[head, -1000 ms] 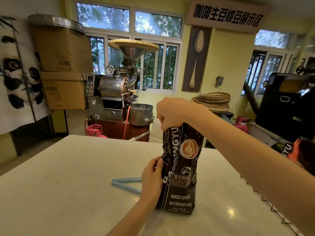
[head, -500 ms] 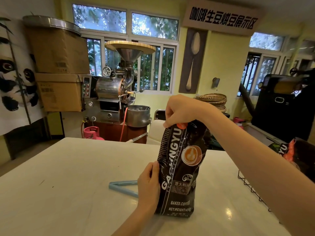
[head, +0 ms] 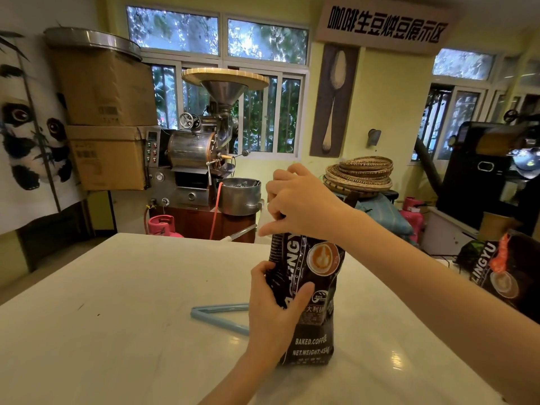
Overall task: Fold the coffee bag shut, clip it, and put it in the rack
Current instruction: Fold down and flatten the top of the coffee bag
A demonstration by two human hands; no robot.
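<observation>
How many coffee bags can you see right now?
2. One coffee bag stands on the table, held by both hands. A second bag sits at the right edge, partly cut off. More may be out of frame.

On the black foil coffee bag [head: 306, 299] standing on the desk, "BAKED.COFFEE" and "NET.WEIGHT:454g" are printed in pale letters near the bottom, and part of a vertical brand word, "…INGY…", is seen higher up. "LINGYU" is read on a second black bag [head: 505, 273] at the right. "咖啡生豆烘豆展示区" is painted on the pale hanging sign [head: 385, 24].
</observation>
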